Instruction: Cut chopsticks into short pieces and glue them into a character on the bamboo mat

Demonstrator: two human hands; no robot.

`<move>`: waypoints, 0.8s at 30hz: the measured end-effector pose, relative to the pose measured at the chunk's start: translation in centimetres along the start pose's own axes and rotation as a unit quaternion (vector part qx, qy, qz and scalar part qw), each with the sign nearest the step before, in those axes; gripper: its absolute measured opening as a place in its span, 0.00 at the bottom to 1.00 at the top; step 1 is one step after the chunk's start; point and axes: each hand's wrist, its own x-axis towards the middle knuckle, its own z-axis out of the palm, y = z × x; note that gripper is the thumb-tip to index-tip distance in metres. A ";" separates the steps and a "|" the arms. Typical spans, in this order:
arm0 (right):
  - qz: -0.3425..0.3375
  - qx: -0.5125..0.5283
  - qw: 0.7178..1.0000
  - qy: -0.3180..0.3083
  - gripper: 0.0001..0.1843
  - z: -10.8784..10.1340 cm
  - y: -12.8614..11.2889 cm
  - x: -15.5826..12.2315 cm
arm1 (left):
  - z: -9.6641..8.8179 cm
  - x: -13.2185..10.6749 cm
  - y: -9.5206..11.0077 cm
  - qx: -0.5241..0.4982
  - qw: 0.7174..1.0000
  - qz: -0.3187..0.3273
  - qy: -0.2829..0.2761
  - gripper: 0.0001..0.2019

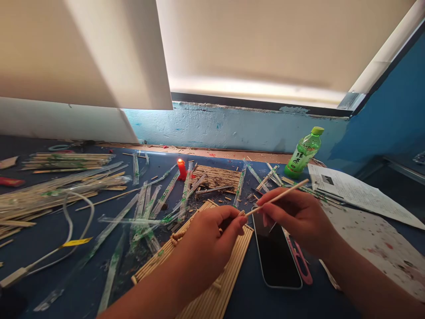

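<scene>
My left hand hovers over a mat of joined bamboo sticks, its fingers pinched together at the near end of a thin bamboo stick. My right hand grips the same stick a little further along, fingers curled around it. The stick slants up and to the right, above a dark phone lying flat on the blue table.
A lit red candle stands behind a second stick mat. Empty chopstick wrappers and loose sticks cover the left. A green tea bottle, printed papers, pink clippers and a white cable lie around.
</scene>
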 end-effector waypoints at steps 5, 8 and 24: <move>-0.079 -0.090 0.992 0.035 0.02 1.1 -0.3 -0.9 | 0.1 -0.1 -0.2 0.120 0.986 0.096 0.065 0.14; -0.162 -0.190 0.967 0.041 0.09 1.7 -0.5 -1.3 | -0.4 0.0 0.0 0.111 0.986 0.091 0.091 0.16; -0.058 -0.184 0.981 -0.023 0.05 1.0 0.1 -0.6 | -3.5 -1.0 0.7 0.297 0.941 -0.009 -0.162 0.15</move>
